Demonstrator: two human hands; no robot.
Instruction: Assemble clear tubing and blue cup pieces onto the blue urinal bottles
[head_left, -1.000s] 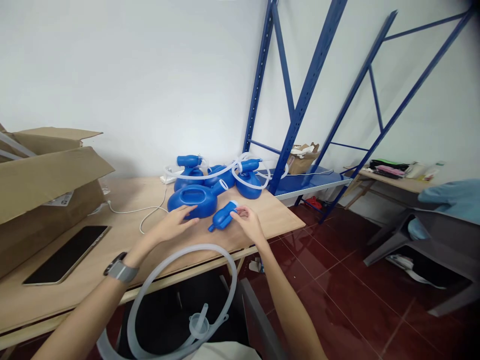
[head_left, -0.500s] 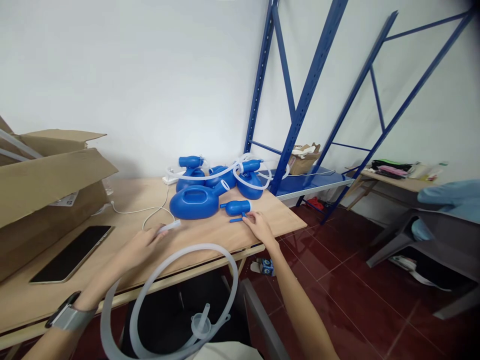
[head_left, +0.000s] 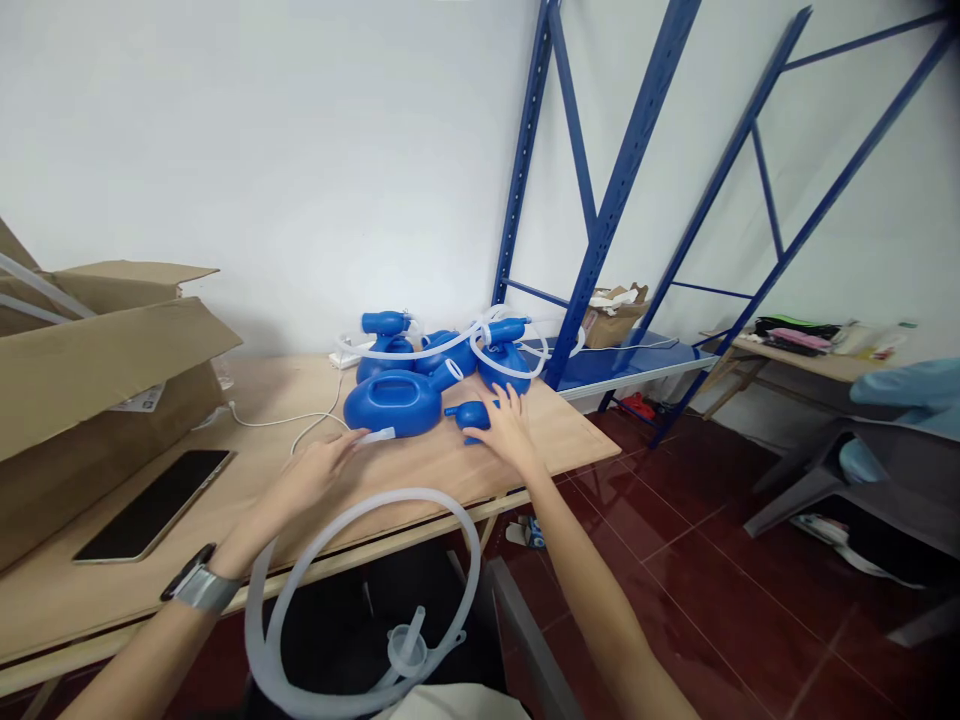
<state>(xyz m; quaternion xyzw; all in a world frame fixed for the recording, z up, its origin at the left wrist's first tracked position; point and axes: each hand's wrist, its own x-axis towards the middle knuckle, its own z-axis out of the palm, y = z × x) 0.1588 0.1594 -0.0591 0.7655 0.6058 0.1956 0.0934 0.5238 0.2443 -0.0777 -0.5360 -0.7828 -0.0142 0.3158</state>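
Pinching a whitish tube end (head_left: 379, 436) in its fingers, the left hand (head_left: 328, 465) sits over the near part of the table (head_left: 559, 445), and the tip points toward the big blue jug (head_left: 394, 402); from where I stand I can't tell whether the two touch. The right hand (head_left: 511, 432) curves round the right end of a small blue bulb (head_left: 472, 415) on the tabletop beside that jug, thumb on the near side and fingers spread beyond; whether it is gripping firmly or only resting there, I can't say. That bulb looks like light, hollow plastic, smooth enough to slide or roll under a careless push, so its rounded body would be the sensible place to take hold rather than the thin spout. The tube seems soft and bendy, liable to spring back, and best held close to its tip. A thick clear hose (head_left: 424, 495) loops over the person's lap with a small funnel (head_left: 407, 650) lying by it, but the left hand and forearm hide whether hose and tube end are one piece. The bulb's right end is covered by the fingers, and a blue bit just below it is too small to make out. Farther back, more blue bottles (head_left: 386, 362) crowd together under pale tubing, partly hiding one another.
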